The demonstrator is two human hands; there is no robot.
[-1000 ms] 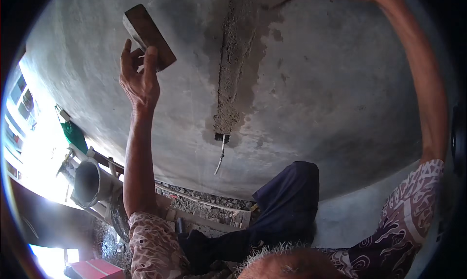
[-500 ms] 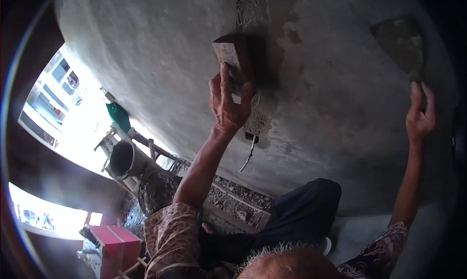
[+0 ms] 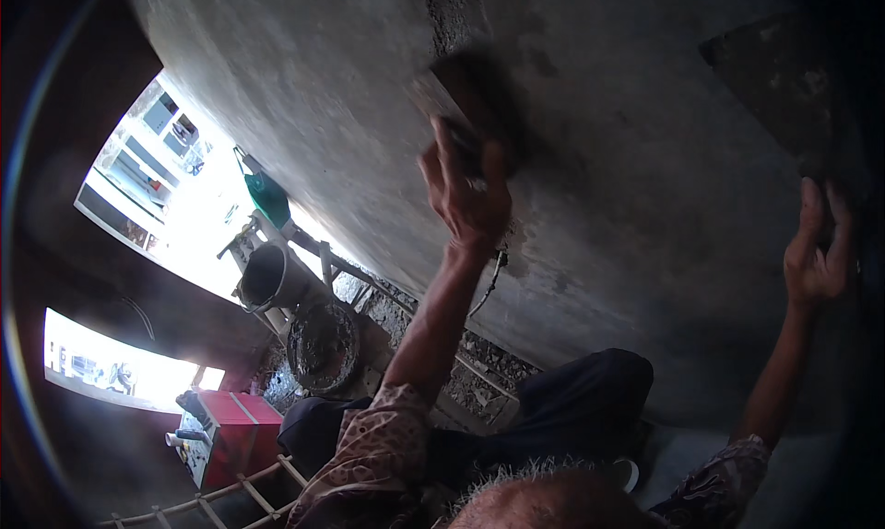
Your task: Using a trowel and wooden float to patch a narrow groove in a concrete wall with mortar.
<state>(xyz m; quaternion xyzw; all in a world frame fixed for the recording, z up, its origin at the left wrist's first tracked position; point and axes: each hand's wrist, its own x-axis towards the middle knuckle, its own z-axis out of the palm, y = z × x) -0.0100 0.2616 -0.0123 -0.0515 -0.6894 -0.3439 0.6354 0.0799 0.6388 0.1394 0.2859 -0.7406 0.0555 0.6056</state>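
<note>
My left hand (image 3: 470,202) grips a dark, rectangular plastering float (image 3: 484,100), slightly blurred, against the grey wall (image 3: 608,216). The float lies over a rough vertical strip of mortar (image 3: 447,17), which shows above it. A thin cable (image 3: 491,280) comes out of the wall below, partly behind my left wrist. Off to the right, my right hand (image 3: 819,262) holds the handle end of a wide, flared scraper (image 3: 770,82). Its blade points up, in shadow near the wall; whether it touches cannot be told.
At left, a bucket (image 3: 265,276) stands beside a round tub of wet mortar (image 3: 323,345). A red box (image 3: 244,432) and a ladder-like frame of thin poles (image 3: 198,501) are at lower left. Rubble (image 3: 479,382) lies along the wall's foot. My bent knee (image 3: 608,372) is close to the wall.
The float has tilted and shifted right with my left hand, leaning more diagonally. My view has turned a little, so the bucket, tub and box appear farther right.
</note>
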